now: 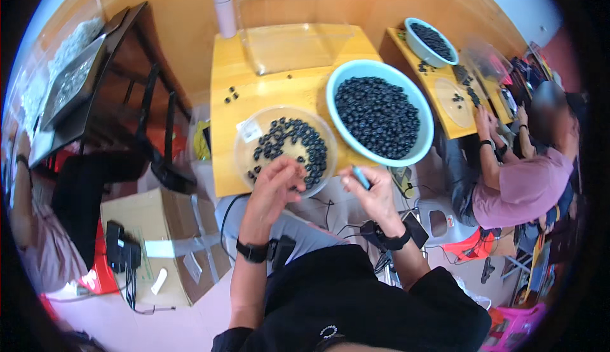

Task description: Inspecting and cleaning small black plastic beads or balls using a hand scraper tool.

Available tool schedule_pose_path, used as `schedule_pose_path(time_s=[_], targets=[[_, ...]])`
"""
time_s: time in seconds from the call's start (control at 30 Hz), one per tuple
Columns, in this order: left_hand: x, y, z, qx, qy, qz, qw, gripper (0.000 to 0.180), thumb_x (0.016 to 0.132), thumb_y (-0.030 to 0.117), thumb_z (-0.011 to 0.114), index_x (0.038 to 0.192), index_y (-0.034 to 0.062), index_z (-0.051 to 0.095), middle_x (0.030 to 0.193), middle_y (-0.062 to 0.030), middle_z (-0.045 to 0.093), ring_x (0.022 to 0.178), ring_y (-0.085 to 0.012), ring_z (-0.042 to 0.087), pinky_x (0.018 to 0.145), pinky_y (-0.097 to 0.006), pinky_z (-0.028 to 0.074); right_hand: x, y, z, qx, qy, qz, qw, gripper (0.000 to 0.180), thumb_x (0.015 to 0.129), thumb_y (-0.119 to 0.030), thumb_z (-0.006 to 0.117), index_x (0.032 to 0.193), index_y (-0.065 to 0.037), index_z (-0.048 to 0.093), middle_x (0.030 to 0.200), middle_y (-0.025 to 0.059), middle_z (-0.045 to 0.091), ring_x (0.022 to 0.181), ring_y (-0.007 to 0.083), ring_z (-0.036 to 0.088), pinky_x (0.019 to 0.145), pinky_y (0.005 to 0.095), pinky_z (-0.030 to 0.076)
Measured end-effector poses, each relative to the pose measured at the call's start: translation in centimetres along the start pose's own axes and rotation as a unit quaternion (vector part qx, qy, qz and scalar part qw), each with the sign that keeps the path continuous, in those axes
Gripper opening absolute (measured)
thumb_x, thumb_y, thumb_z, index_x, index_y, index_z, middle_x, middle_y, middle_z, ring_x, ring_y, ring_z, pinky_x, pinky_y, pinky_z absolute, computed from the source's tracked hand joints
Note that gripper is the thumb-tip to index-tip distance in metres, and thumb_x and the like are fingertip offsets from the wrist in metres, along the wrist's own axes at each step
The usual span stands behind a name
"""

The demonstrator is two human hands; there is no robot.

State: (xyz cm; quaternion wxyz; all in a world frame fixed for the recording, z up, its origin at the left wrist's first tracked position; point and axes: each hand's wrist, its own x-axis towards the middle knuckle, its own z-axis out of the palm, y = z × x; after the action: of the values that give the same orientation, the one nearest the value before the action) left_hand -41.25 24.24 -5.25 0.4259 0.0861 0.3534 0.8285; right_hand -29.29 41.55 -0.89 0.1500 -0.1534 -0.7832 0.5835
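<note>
Dozens of glossy black round pieces (313, 150) are spread in a clear tray (293, 150); the left hand (279, 179) is held half-curled over its near edge, whether gripping cannot be told; a blue tool (361, 177) is gripped by the right hand (377, 194); more are heaped in a pale-blue basin (426, 126)

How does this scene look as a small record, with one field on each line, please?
Left hand: over the tray's near edge, fingers bent; grip unclear
Right hand: holds a blue object
Tray: round, clear, with dark pieces inside
Basin: pale blue, right of the tray, full of dark pieces
Table: yellow; some loose pieces lie on it
Far side: pink bottle, left
Right side: co-worker in pink, at another table
</note>
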Motion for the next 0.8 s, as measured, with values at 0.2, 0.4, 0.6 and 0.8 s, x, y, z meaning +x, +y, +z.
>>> schedule_pose_path(time_s=[0.2, 0.4, 0.6, 0.8], targets=[[2.9, 2.7, 0.9, -0.077, -0.013, 0.073, 0.994, 0.014, 0.09, 0.022, 0.052, 0.097, 0.0105, 0.052, 0.086, -0.0029, 0.056, 0.069, -0.0078, 0.053, 0.053, -0.017, 0.046, -2.3, 0.4, 4.1, 0.147, -0.183, 0.089, 0.968, 0.02, 0.079, -0.003, 0.063, 0.099, 0.0, 0.063, 0.083, 0.0035, 0.064, 0.078, 0.0084, 0.058, 0.07, 0.0227, 0.046], [3.3, 4.4, 0.2, -0.105, 0.0, 0.12, 0.987, 0.015, 0.09, 0.023, 0.053, 0.096, 0.0091, 0.053, 0.087, -0.0023, 0.058, 0.069, -0.0079, 0.055, 0.054, -0.018, 0.047, -2.9, 0.7, 6.9, 0.165, -0.249, 0.029, 0.954, 0.059, 0.071, -0.005, 0.071, 0.125, -0.004, 0.047, 0.119, 0.0065, 0.053, 0.111, 0.0139, 0.046, 0.094, 0.0309, 0.037], [3.4, 5.1, -1.0, -0.162, 0.019, 0.146, 0.976, 0.018, 0.09, 0.025, 0.053, 0.096, 0.0082, 0.054, 0.087, -0.0026, 0.056, 0.068, -0.0081, 0.053, 0.054, -0.018, 0.046, -3.6, 0.9, 9.5, 0.181, -0.242, 0.03, 0.953, 0.054, 0.074, -0.012, 0.071, 0.122, -0.002, 0.047, 0.1, 0.0046, 0.058, 0.089, 0.0088, 0.052, 0.078, 0.0262, 0.044], [3.3, 5.1, -0.7, 0.063, 0.201, 0.182, 0.961, 0.01, 0.086, 0.015, 0.058, 0.09, 0.0063, 0.055, 0.081, -0.0026, 0.057, 0.063, -0.0092, 0.056, 0.054, -0.019, 0.047, -3.5, 0.5, 10.4, 0.202, -0.246, 0.073, 0.945, 0.05, 0.076, -0.013, 0.069, 0.118, 0.003, 0.047, 0.099, 0.0052, 0.058, 0.088, 0.0079, 0.052, 0.077, 0.0253, 0.044]])
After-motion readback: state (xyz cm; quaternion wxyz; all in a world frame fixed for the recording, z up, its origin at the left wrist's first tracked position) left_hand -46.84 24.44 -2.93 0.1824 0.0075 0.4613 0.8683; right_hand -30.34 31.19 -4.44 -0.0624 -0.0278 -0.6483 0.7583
